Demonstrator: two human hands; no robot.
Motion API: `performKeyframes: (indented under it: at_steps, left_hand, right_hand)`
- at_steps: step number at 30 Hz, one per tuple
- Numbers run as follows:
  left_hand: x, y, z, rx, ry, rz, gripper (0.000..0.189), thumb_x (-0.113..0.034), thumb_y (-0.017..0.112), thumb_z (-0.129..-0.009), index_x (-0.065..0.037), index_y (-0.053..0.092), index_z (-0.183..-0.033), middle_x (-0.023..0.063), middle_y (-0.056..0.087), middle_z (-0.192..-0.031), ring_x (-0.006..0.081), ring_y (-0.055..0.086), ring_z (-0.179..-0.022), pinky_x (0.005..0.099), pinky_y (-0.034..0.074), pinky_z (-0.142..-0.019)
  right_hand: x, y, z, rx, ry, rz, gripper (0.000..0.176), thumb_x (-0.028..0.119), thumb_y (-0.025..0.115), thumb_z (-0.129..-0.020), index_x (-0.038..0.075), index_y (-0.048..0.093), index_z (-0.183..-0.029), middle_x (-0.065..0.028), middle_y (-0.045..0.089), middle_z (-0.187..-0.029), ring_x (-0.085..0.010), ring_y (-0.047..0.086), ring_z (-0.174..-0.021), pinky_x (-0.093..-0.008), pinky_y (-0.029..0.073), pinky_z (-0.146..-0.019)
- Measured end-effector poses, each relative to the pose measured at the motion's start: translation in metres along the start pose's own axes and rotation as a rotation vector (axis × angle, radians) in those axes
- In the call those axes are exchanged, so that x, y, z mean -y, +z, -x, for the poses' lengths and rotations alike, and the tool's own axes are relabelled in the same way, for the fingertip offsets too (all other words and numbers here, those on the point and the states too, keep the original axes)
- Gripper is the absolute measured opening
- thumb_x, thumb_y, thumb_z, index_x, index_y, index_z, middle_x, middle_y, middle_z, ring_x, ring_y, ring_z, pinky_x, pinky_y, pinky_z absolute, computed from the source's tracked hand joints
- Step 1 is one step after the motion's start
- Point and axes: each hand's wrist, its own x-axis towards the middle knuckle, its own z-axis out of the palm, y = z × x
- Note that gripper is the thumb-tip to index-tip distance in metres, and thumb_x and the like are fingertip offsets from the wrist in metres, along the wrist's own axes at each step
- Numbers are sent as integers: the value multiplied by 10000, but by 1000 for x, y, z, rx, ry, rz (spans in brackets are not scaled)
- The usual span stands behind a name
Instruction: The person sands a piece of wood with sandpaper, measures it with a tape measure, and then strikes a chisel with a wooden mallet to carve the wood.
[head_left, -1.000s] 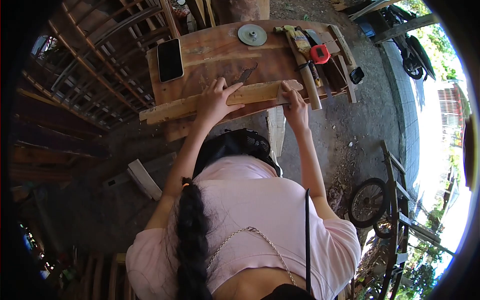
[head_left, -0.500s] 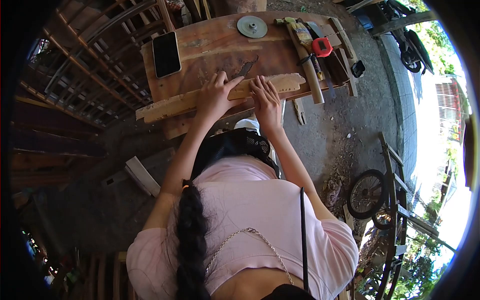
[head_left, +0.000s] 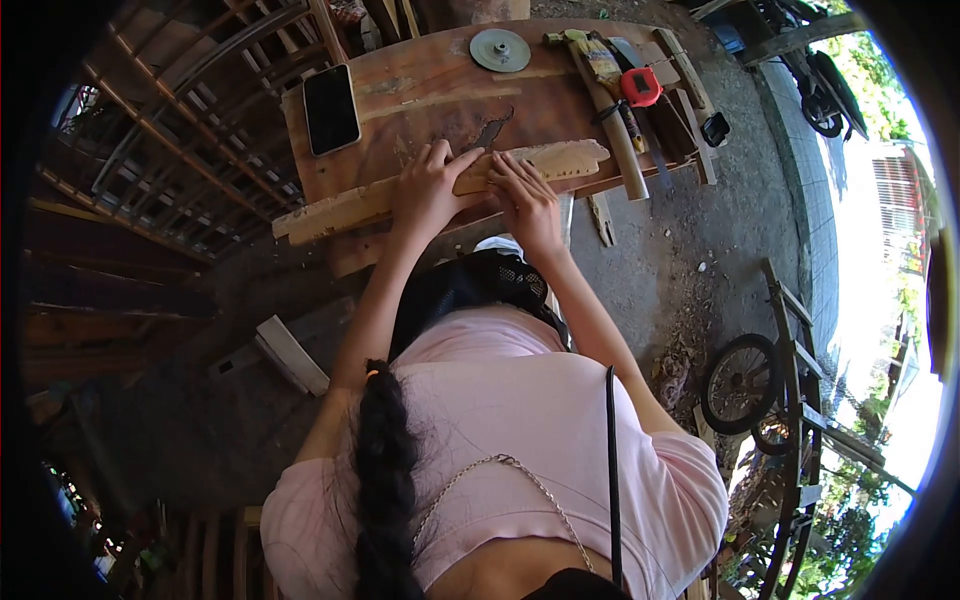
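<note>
While both press the plank (head_left: pixel 345 208) | left hand (head_left: pixel 428 192) fingers spread flat | right hand (head_left: pixel 527 203) fingers flat

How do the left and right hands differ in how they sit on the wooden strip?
The left hand lies flat, fingers spread, over the middle of the wooden strip; the right hand sits nearer the strip's pale, rough end. The left thumb points along the strip toward the right hand, whose fingers lie closer together. Both rest on the strip, nearly touching each other.
</note>
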Motion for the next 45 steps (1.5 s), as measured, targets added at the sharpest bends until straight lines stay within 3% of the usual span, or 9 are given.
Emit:
performKeyframes:
  at_steps: [6, 8, 15, 20, 26, 30, 37, 40, 45]
  left_hand:
    - [0, 2, 0, 37, -44, -8, 578, -467, 760, -673, -245, 650, -1195, 22, 496, -876, 204, 553, -884, 376, 494, -760]
    - [0, 1, 0, 33, -45, 1, 581, -465, 762, -672, -245, 647, -1198, 22, 497, -878, 206, 553, -886, 375, 495, -762]
    - [0, 4, 1, 21, -43, -23, 608, -470, 766, -665, -206, 641, -1197, 22, 515, -908, 212, 556, -907, 377, 494, -771]
    - [0, 3, 0, 2, -12, -38, 628, -473, 765, -664, -137, 635, -1179, 41, 521, -915, 217, 567, -906, 367, 511, -767]
    - [4, 10, 3, 8, -44, -26, 621, -515, 751, -674, -170, 635, -1176, 34, 540, -958, 222, 560, -967, 373, 497, -795]
    - [2, 4, 1, 25, -54, -1, 583, -493, 772, -660, -148, 646, -1113, 38, 544, -963, 227, 558, -975, 379, 494, -808]
    - [4, 8, 2, -46, -8, 24, 471, -409, 782, -654, -115, 634, -990, 60, 530, -948, 260, 561, -942, 400, 502, -771]
    - [2, 4, 0, -37, -29, 42, 500, -429, 789, -638, -107, 637, -990, 61, 529, -956, 259, 556, -948, 395, 495, -776]
    - [-1, 0, -1, -3, -47, 57, 511, -427, 799, -635, -116, 649, -1012, 56, 531, -948, 252, 546, -951, 402, 480, -795]
  right_hand:
    - [-70, -51, 4, -207, 265, 266, 166, 27, 585, -821, 59, 702, -935, -139, 656, -1140, -281, 612, -1108, -403, 469, -980]
    - [-49, -34, 1, -185, 143, 332, 170, 33, 595, -822, 50, 695, -958, -141, 668, -1110, -284, 629, -1072, -394, 483, -953]
    - [-26, -20, 10, 25, 88, 294, 253, 90, 587, -863, 181, 657, -1088, 2, 674, -1143, -101, 605, -1121, -434, 234, -1096]
    - [-62, -41, 11, -192, 242, 459, 240, 92, 596, -849, 160, 681, -1063, -39, 671, -1146, -144, 612, -1107, -436, 268, -1055]
    - [16, 4, 13, 59, 8, 205, 307, 57, 607, -799, 174, 664, -1077, 17, 651, -1197, -111, 558, -1196, -431, 274, -1063]
    - [-48, -41, 6, -63, 166, 397, 245, 93, 555, -866, 169, 653, -1077, 10, 647, -1197, -122, 559, -1186, -428, 292, -1043]
    - [9, 8, 11, -68, 147, 243, 392, 46, 614, -745, 129, 622, -1128, -80, 663, -1121, -198, 653, -931, -446, 335, -1011]
    - [19, 4, 11, 51, -31, 231, 342, 77, 603, -782, 153, 628, -1115, 10, 639, -1207, -125, 589, -1144, -456, 297, -1065]
    - [-64, -44, 7, -135, 294, 343, 255, 87, 571, -858, 148, 671, -1085, -6, 639, -1217, -140, 548, -1205, -459, 285, -1058]
